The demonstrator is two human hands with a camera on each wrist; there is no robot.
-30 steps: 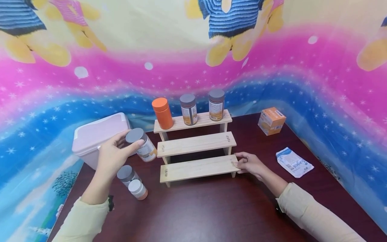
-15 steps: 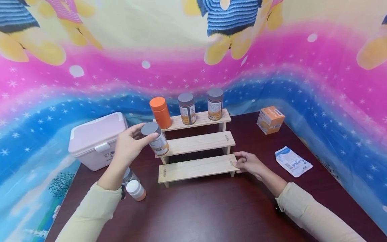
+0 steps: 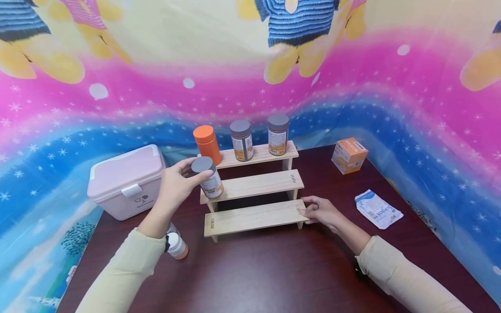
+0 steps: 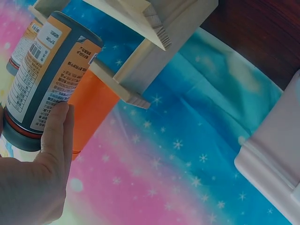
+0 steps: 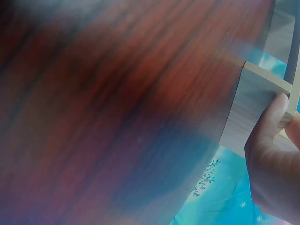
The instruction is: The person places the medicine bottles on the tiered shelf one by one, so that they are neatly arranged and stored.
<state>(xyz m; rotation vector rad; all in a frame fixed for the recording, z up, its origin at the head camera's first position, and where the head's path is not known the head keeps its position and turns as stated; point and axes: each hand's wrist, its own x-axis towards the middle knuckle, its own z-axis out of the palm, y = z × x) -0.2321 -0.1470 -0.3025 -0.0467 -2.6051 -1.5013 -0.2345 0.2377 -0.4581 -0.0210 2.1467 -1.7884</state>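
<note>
Head view bright, 1 soft glare patch on the tabletop (image 3: 254,274); right wrist view hazy, blurred.

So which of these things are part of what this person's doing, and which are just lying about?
Seem part of it:
Held jar, in the left fingers
Shelf, gripped by the right fingers
Orange jar, middle jar and rightmost jar, all up on the shelf
White-lidded jar and half-hidden jar, perhaps

Probably just lying about:
Pink box
Carton
Packet

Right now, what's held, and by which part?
Left hand: gray-lidded jar, by its upper side near the lid. Right hand: wooden rack, by its bottom step's right end.
</note>
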